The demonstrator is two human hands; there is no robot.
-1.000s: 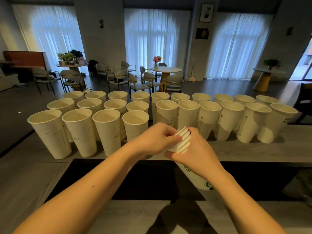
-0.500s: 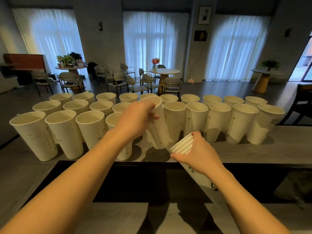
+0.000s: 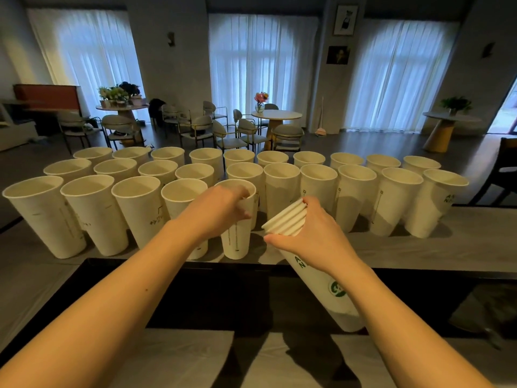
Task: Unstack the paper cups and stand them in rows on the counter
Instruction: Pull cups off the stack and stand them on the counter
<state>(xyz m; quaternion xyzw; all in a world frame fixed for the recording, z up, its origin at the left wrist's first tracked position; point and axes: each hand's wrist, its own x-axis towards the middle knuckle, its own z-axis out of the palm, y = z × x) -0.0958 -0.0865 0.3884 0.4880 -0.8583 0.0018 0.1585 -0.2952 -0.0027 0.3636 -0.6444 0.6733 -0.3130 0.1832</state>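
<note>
The stack (image 3: 316, 278) lies tilted in the right hand (image 3: 313, 236), fingers curled round it near its rims, showing green letters "A N" and a round green logo, over the dark gap at the worktop's (image 3: 419, 247) near edge. The left hand (image 3: 215, 211) pinches the rim of one cup (image 3: 237, 239) standing upright at that edge, fifth in the near row of empty cups (image 3: 279, 175); their small print is unreadable

cup rows (image 3: 282, 175) on counter (image 3: 461, 247) | stack (image 3: 313, 273) right of nearest cup (image 3: 236, 236)
</note>
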